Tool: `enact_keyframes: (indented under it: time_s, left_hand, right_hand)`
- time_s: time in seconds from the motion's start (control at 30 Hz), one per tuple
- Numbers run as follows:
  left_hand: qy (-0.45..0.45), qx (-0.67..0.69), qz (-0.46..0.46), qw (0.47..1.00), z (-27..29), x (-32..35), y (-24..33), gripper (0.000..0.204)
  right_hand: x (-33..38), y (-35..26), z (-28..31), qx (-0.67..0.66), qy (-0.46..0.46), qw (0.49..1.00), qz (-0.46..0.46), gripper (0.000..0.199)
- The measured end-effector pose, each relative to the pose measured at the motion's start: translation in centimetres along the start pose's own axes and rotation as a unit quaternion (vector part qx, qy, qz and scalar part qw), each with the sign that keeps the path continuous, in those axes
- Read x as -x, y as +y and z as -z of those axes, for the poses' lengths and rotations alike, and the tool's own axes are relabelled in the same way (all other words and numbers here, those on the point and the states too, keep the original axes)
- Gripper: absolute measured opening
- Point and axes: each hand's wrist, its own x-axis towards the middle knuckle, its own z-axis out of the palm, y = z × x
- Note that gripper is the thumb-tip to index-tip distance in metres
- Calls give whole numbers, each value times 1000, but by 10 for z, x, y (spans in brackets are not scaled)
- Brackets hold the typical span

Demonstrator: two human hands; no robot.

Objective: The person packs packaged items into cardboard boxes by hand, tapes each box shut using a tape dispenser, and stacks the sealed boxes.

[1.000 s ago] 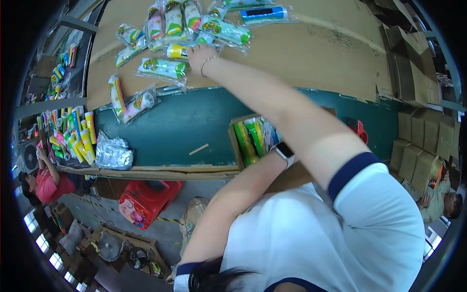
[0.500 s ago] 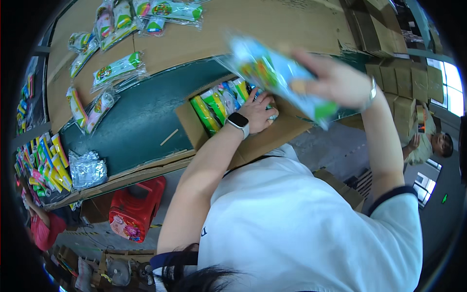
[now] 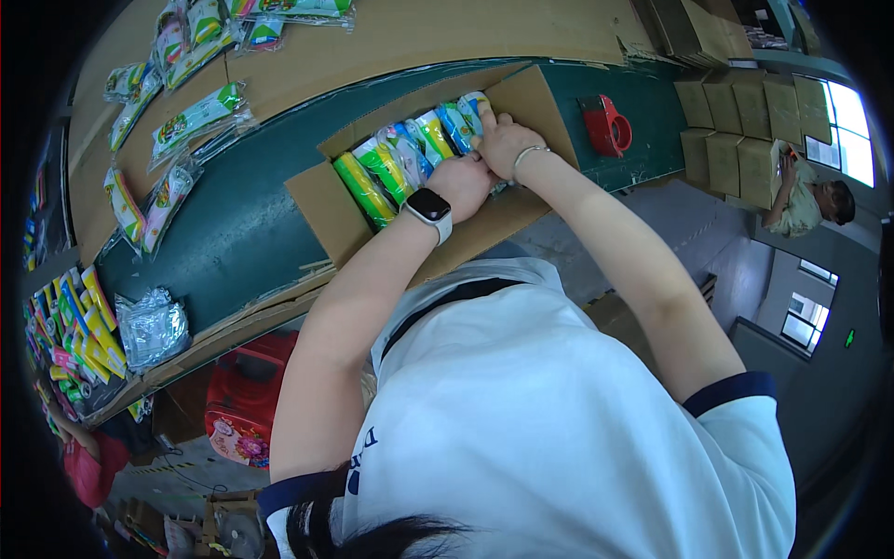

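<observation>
A cardboard box [image 3: 307, 197] with its flaps up stands in front of me, holding a row of plastic-wrapped packets [image 3: 384, 166] in green, yellow, white and blue. Both hands are inside its right half. My right hand [image 3: 510, 147] grips the blue-and-white packet [image 3: 458, 126] at the right end of the row, its index finger stretched along the top. My left hand [image 3: 460, 184], below a watch, is bent over the near side of the packets and almost touches the right hand; its fingertips are hidden.
A red tape dispenser [image 3: 605, 126] sits right of the box on the green tabletop [image 3: 237, 210]. Loose packets [image 3: 196, 119] lie on cardboard at the far left. Nearer are a clear plastic bundle [image 3: 152, 328] and a colourful tube pile [image 3: 79, 326]. A red stool [image 3: 244, 396] stands below; two people are farther off.
My right hand has come down and left into the box with the packet it held in the air. The left hand has stayed in the box, now close beside the right. The tape dispenser has come into sight.
</observation>
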Motion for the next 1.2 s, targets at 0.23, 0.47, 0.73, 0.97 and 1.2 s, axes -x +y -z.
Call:
enact_keyframes:
  time_s: [0.23,0.47,0.73,0.97,1.2]
  left_hand:
    - [37,-14,-65,997,-2,5,-13,21]
    - [-15,7,-42,999,6,-3,-9,21]
    - [-135,38,57,988,32,-16,-4,20]
    - [-76,-133,38,988,24,-32,-20,41]
    - [-120,-125,118,978,12,-42,-8,35]
  right_hand:
    - [39,13,56,284,-206,908,230,26]
    - [6,19,14,403,-214,817,354,17]
    - [2,25,-11,392,-213,837,318,22]
    - [-8,34,-3,316,-187,860,353,26]
    - [4,13,9,303,-215,883,286,36]
